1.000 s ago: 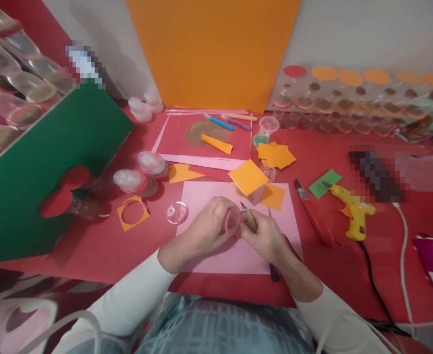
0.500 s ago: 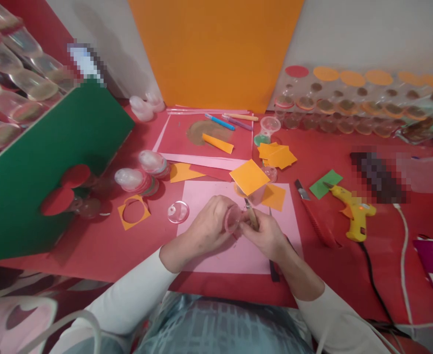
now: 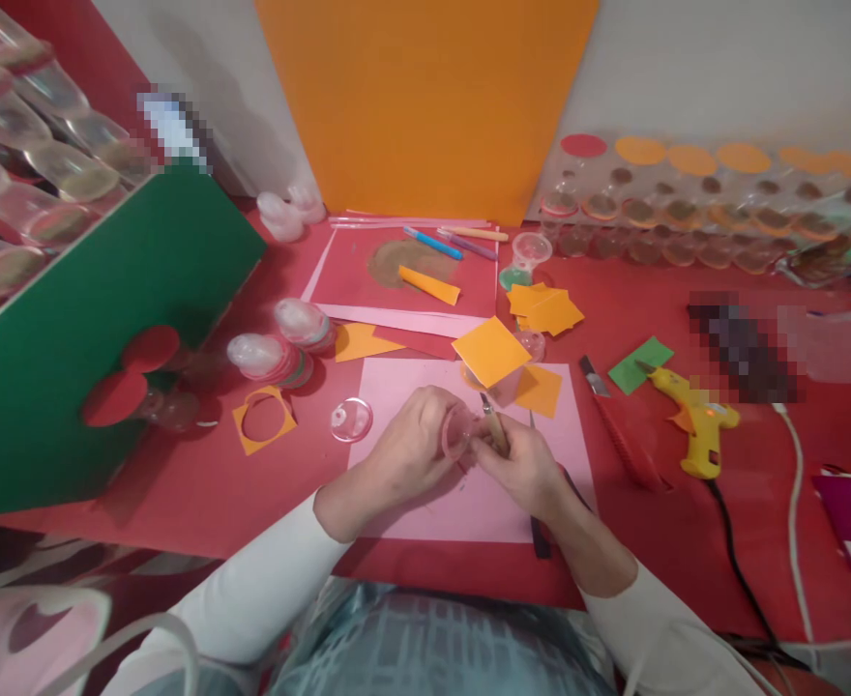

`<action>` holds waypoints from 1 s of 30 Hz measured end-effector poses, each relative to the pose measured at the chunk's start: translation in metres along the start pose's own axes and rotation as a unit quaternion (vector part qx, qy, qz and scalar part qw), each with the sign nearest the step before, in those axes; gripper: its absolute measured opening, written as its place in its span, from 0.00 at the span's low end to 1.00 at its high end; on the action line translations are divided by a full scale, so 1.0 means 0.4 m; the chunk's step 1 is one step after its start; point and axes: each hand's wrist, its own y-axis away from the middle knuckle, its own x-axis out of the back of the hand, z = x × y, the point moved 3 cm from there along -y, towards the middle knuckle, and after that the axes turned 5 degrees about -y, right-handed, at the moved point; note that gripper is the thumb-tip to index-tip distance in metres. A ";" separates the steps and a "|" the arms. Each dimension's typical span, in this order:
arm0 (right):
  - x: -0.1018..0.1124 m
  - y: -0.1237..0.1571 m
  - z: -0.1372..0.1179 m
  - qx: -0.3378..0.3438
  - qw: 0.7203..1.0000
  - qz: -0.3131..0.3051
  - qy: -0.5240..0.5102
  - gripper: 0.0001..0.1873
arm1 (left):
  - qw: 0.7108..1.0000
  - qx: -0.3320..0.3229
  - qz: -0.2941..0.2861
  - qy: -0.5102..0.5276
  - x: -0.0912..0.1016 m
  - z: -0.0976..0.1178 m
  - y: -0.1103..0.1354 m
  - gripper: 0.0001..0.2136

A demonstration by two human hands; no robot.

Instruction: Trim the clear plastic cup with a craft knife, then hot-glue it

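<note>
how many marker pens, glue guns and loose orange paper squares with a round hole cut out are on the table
marker pens: 3
glue gun: 1
orange square with round hole: 1
total: 5
Both hands, left hand and right hand, hold a small clear cup over the pink sheet; the right also holds a craft knife.

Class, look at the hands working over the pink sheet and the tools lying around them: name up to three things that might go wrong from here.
1. The right hand holds a small knife right against the left hand, which grips a clear cup; a slip may cut a finger.
2. The glue gun lies on the table with its cord trailing near the right sleeve; it might snag.
3. An open cutter lies beside the pink sheet.
</note>
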 end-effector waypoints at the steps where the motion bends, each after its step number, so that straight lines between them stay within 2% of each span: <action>1: 0.000 0.000 -0.003 0.007 1.000 0.008 0.015 0.10 | 1.000 -0.009 0.002 -0.003 -0.001 0.000 0.001 0.06; 6: 0.003 0.001 -0.018 0.031 0.999 0.018 0.041 0.12 | 1.000 -0.003 -0.001 0.001 -0.005 -0.002 0.002 0.07; 12: 0.007 0.002 -0.014 0.016 0.999 0.015 0.029 0.12 | 1.000 0.017 0.004 -0.005 -0.005 -0.009 0.003 0.08; 17: 0.007 0.004 -0.015 0.015 0.999 0.015 0.045 0.11 | 0.999 -0.006 0.023 -0.032 -0.014 -0.014 0.007 0.08; 23: 0.003 0.004 -0.033 0.059 0.995 0.023 0.078 0.13 | 0.999 -0.035 0.013 -0.025 -0.012 -0.004 0.006 0.07; 30: 0.004 0.004 -0.043 0.094 0.988 0.047 0.113 0.12 | 1.000 -0.011 -0.002 0.010 -0.008 -0.007 0.005 0.09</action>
